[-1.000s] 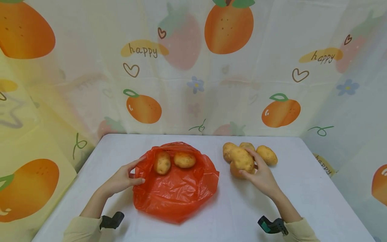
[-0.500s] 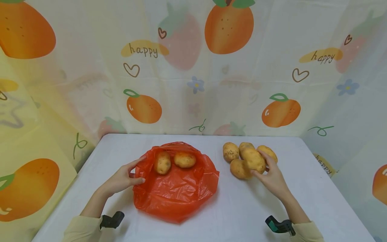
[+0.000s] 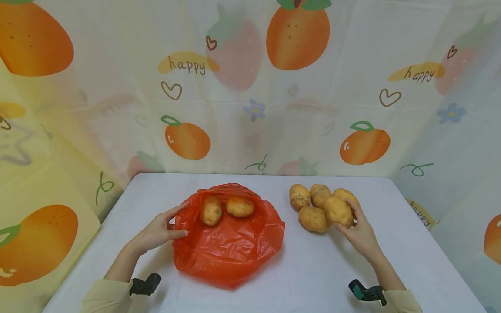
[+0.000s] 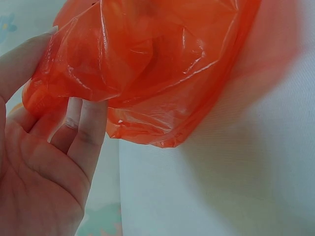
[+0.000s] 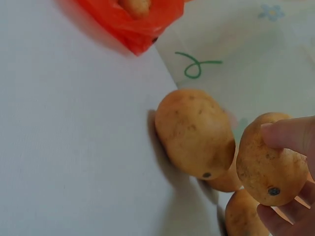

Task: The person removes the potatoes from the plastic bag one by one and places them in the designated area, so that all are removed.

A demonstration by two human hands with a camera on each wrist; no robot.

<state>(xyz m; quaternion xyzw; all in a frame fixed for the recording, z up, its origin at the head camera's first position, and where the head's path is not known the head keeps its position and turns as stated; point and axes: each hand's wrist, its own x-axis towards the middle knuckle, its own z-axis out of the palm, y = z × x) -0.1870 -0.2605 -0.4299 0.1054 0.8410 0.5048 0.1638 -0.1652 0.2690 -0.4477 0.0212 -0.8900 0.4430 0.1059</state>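
A red plastic bag (image 3: 235, 248) lies with its mouth open on the white table, and two potatoes (image 3: 211, 210) rest inside it. My left hand (image 3: 158, 232) holds the bag's left rim, thumb on one side and fingers behind the film in the left wrist view. To the right, my right hand (image 3: 360, 232) grips a potato (image 3: 338, 212) between thumb and fingers. In the right wrist view this held potato (image 5: 268, 164) has a dark spot. Several other potatoes (image 3: 314, 219) lie close around it, one partly hidden behind it.
The white table (image 3: 305, 278) ends at the back against a fruit-printed cloth (image 3: 274, 130), which also hangs at both sides. Black wrist cameras (image 3: 145, 284) are strapped over both sleeves.
My right hand has moved right with the potato, away from the bag and across the loose potatoes, uncovering the ones at the left. My left hand and the bag have stayed put.
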